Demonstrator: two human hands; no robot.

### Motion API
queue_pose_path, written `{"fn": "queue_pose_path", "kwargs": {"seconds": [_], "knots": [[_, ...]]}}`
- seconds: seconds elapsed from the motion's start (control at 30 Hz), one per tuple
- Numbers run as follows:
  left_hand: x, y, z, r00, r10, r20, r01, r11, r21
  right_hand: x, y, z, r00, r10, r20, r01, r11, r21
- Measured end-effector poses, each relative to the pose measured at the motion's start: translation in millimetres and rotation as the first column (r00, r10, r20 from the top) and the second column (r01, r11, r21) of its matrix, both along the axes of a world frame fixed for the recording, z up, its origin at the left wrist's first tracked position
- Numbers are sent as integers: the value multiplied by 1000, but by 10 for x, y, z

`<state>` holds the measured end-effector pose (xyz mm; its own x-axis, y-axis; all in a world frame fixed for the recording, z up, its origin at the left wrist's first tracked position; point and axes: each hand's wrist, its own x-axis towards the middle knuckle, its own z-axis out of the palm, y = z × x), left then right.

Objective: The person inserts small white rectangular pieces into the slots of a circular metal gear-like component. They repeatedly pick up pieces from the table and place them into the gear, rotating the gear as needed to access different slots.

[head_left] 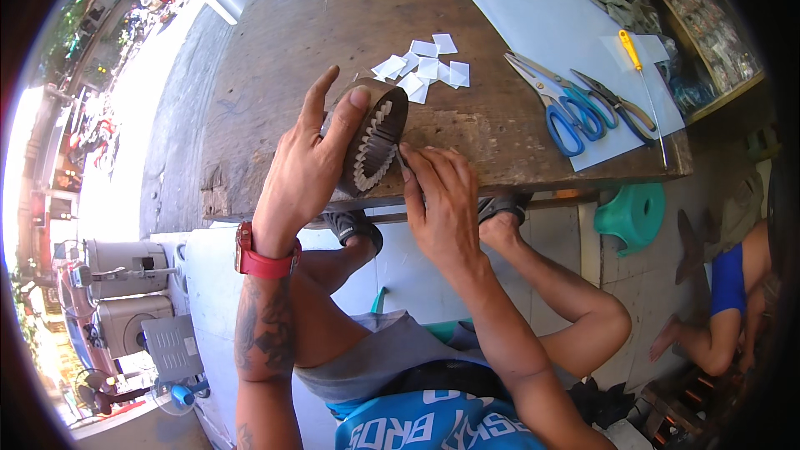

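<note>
A dark metal motor stator (398, 121), ring-shaped with white slot liners around its inner teeth, is tilted up at the near edge of the wooden table. My left hand (302, 158) grips it from the left, thumb over the upper rim and forefinger raised. On the other side, my right hand (442, 200) has its fingers bent and drawn together at the stator's right edge. Whatever is pinched in its fingertips is too small to make out. Just beyond the stator lies a loose pile of small white paper pieces (427, 67).
On the table (283, 42), a large white sheet (508, 0) carries blue-handled scissors (567, 121), pliers (618, 104) and a yellow-handled screwdriver (631, 52). A green stool (650, 212) stands beyond the table's right corner. Another person's leg (708, 337) shows at far right.
</note>
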<state>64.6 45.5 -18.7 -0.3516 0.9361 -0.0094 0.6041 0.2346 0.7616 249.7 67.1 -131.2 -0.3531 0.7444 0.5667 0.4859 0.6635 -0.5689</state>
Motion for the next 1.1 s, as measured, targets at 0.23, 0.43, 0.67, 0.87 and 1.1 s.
{"fn": "queue_pose_path", "kwargs": {"seconds": [0.23, 0.43, 0.67, 0.87, 1.1], "knots": [[-70, -55, -47, 957, -213, -199, 235, 968, 91, -15, -22, 16, 1000, -14, 14, 14, 1000, 9], [-130, -50, -134, 907, -253, -338, 316, 938, 144, -10, -13, -9, 999, -18, 45, 17, 1000, 17], [-180, -77, -208, 887, -254, -385, 341, 923, 176, -18, -7, -9, 996, -25, 86, 22, 999, 38], [-101, -111, -119, 896, -218, -387, 286, 949, 128, -20, -23, 50, 997, -21, 68, 17, 998, 61], [11, -77, -6, 974, -144, -175, 170, 975, 144, 225, 733, 313, 987, -70, 142, 78, 996, -52]]}}
